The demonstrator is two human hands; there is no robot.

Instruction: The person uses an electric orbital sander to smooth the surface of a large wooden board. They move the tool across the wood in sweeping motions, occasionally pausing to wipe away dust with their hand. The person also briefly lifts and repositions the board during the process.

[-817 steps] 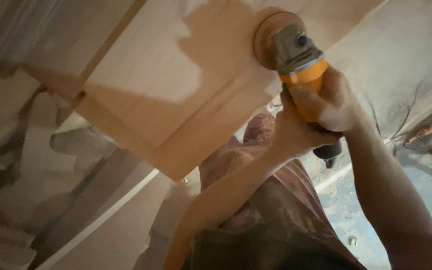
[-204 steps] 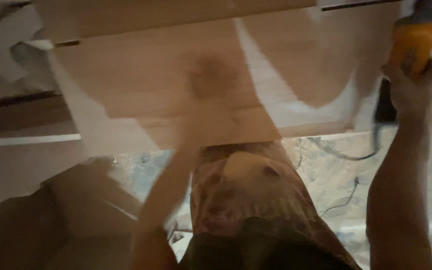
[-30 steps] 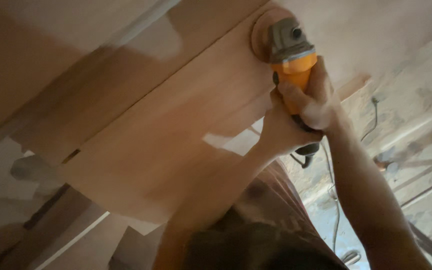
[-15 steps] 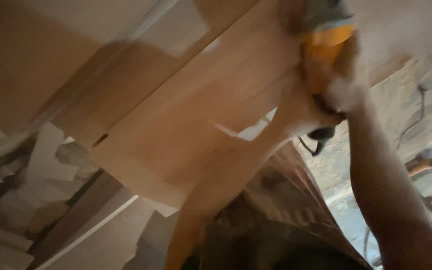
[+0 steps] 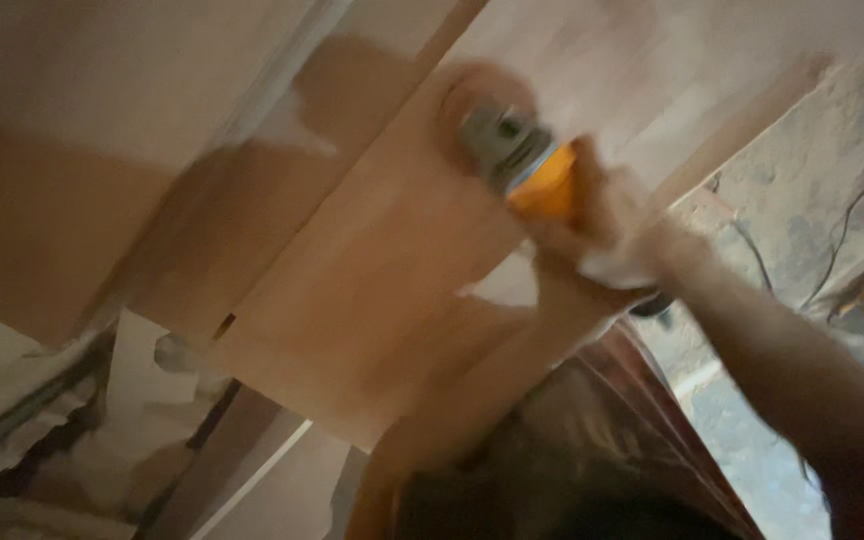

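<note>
Both hands [image 5: 592, 250] wrapped round an orange sander [image 5: 517, 155], disc pressed to the panel [image 5: 352, 290] at 12 o'clock, progress unclear.

The sander [image 5: 527, 165] has an orange body and a grey metal head. The wooden panel [image 5: 372, 270] is pale tan. The floor [image 5: 802, 200] is dusty grey.

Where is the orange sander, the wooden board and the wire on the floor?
sander [image 5: 542, 185], head view, on its orange body
wooden board [image 5: 372, 270], head view, on its flat face
wire [image 5: 852, 215], head view, on its thin dark line
</note>
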